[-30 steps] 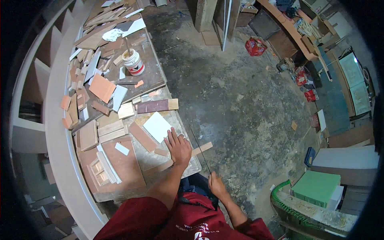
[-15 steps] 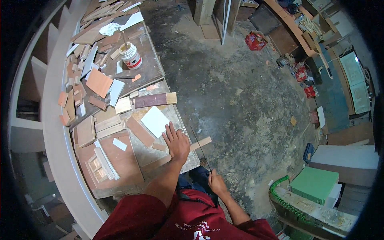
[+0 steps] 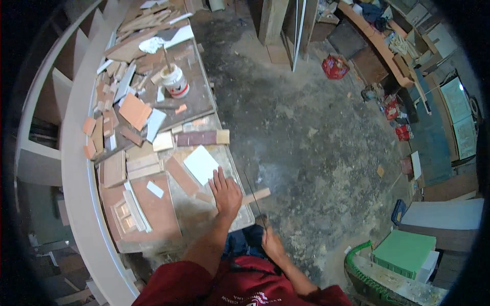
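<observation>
Right hand (image 3: 273, 244): closed around the near end of a thin-bladed tool (image 3: 259, 210).
Blade: crosses the wood strip (image 3: 262, 194) where it overhangs the bench (image 3: 245, 217).
Left hand (image 3: 227, 196): flat over the strip, fingers extended.
Risk: strip could twist if that palm lifts.

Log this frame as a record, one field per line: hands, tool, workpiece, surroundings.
left hand: palm down across wooden strip, fingertips at white panel
right hand: closed around near end of thin dark tool
tool: crosses strip past bench edge; contact unclear
workpiece: strip, one end overhanging bench
surroundings: wood offcuts, white tub with stick, green box
</observation>
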`<state>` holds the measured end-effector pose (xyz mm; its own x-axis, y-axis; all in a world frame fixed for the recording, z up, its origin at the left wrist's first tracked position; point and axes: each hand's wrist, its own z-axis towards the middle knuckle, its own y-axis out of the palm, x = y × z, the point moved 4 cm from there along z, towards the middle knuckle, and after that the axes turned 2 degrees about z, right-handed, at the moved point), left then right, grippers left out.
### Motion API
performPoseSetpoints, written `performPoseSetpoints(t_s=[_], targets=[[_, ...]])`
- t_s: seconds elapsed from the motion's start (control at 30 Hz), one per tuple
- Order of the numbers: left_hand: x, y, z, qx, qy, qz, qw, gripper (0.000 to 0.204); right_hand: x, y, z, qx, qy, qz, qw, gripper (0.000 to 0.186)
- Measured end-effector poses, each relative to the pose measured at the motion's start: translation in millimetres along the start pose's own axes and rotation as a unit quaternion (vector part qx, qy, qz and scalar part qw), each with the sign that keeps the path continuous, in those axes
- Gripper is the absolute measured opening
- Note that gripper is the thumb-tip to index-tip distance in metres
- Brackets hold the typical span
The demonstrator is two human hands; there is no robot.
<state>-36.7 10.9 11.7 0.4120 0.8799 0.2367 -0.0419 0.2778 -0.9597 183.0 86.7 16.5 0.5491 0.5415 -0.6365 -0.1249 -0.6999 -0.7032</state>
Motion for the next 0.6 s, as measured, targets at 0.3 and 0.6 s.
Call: performPoseSetpoints(t_s=[0.3, 0.6], targets=[[10, -1, 2, -0.004, 0.008, -0.024, 1.0, 0.024, -6, 7, 52, 0.005, -0.023, -0.031, 0.999, 0.025], [2, 0, 2, -0.009, -0.007, 0.017, 1.0, 0.023, -18, -3, 18, -0.037, 0.037, -0.005, 0.999, 0.024]])
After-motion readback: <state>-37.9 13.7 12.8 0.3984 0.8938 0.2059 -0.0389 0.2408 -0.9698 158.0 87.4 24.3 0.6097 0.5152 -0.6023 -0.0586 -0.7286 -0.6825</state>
